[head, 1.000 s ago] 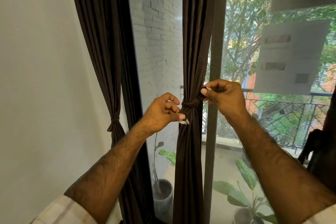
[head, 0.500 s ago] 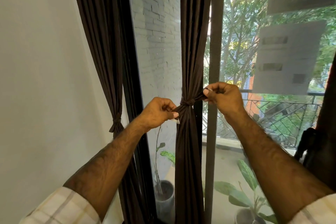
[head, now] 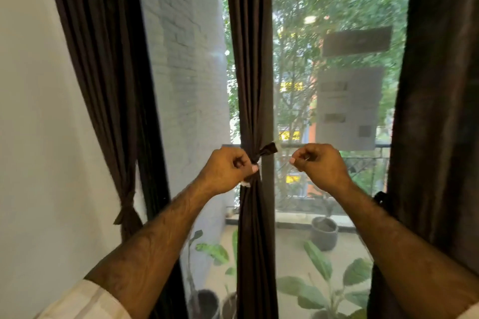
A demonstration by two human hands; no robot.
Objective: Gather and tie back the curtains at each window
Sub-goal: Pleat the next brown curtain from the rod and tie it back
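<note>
Balcony window (head: pixel 191 101) showing greenery | left hand (head: pixel 225 171) gripping tie (head: pixel 261 154) at middle curtain (head: pixel 252 59) | right hand (head: pixel 322 166) curling closed, gripping nothing

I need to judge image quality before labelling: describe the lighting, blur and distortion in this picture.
Head view: strong daylight through the glass leaves the gathered dark brown middle curtain backlit and nearly featureless; the left hand and right hand are softly blurred; wide-angle distortion bows the black window frame; pale reflections float on the right pane.
</note>
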